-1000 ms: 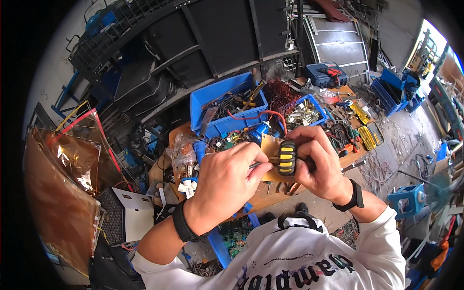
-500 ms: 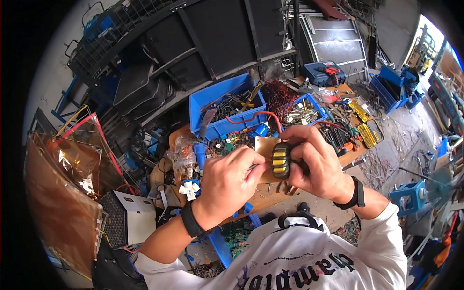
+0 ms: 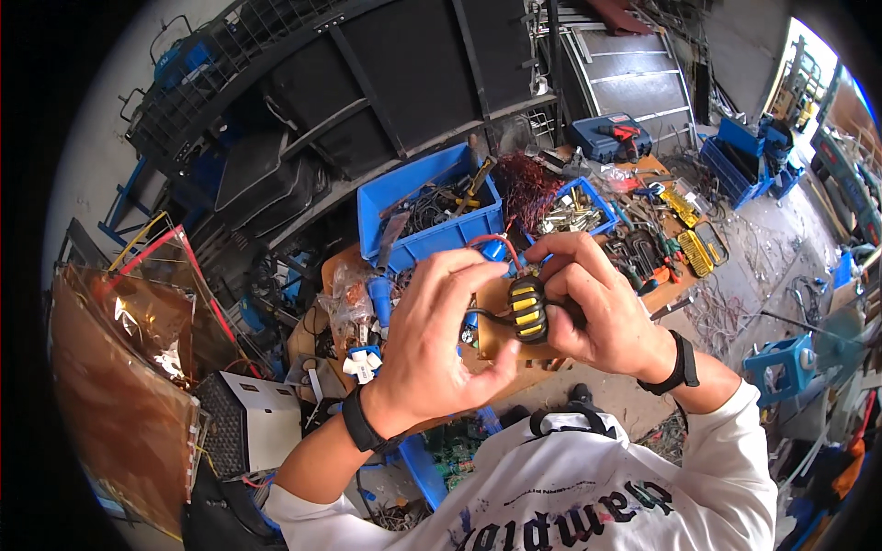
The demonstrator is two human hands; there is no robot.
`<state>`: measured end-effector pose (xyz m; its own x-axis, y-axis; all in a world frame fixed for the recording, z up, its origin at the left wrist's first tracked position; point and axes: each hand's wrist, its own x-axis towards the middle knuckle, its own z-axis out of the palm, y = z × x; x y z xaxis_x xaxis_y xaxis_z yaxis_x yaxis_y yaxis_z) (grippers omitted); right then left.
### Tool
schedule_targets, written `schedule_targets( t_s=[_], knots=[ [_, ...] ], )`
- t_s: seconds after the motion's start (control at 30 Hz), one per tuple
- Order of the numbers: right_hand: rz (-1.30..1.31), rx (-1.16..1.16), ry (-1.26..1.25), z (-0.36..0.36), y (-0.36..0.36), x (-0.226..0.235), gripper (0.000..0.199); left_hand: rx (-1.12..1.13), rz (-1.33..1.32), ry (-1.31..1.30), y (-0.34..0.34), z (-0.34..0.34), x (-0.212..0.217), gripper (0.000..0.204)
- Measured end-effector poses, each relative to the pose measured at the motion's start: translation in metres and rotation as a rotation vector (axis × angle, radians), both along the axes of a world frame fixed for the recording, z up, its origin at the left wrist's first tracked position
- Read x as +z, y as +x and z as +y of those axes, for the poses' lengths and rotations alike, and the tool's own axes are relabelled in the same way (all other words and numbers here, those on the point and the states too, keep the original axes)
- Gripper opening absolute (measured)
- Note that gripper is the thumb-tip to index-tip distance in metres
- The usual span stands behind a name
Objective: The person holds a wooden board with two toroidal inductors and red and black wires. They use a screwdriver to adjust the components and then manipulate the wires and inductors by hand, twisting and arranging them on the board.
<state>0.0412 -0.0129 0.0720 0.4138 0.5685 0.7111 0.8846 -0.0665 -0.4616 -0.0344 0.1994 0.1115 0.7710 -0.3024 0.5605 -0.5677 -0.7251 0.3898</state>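
Observation:
A ring-shaped coil point(image 3: 527, 310), yellow with thick black wire wound round it, is gripped between the bent fingers and thumb of my right hand point(image 3: 602, 308). From its left side a dark wire end point(image 3: 485, 315) sticks out toward my left hand point(image 3: 430, 335). That hand is open beside the coil, thumb and fingers spread wide around the wire end without visibly closing on it. Behind and below the coil shows a tan flat surface point(image 3: 496, 345); whether it is a loose board or part of the table I cannot tell. A red cable point(image 3: 505, 246) curves behind my fingertips.
Beyond my hands, a blue crate point(image 3: 432, 243) of scrap and tools stands near a tangle of dark red wire point(image 3: 525, 188) and a blue tray point(image 3: 602, 207) of metal parts. Hand tools and a yellow bit case point(image 3: 695, 253) lie to the right. A white-and-black box point(image 3: 266, 413) is at lower left.
My left thumb and fingers have opened from a pinch at the coil's left side and spread apart. The coil stays in my right hand, its dark wire end now exposed.

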Motion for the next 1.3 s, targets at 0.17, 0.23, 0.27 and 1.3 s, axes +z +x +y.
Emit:
schedule_targets(
  t_s=[0.17,0.23,0.27,1.3],
  knots=[
    [-0.045,0.015,-0.005,0.004,-0.003,-0.003,0.024,-0.052,0.033,0.109,0.008,-0.001,-0.003,0.082],
    [-0.077,-0.006,-0.022,0.004,-0.003,-0.003,0.025,-0.084,0.173,0.062,0.006,0.000,-0.005,0.079],
    [-0.092,-0.017,-0.031,0.004,-0.003,-0.002,0.025,-0.090,0.221,0.017,0.004,-0.001,-0.005,0.079],
    [-0.014,-0.049,-0.192,0.006,-0.009,0.017,0.026,-0.064,0.366,-0.361,-0.012,-0.003,-0.019,0.055]
  ],
)
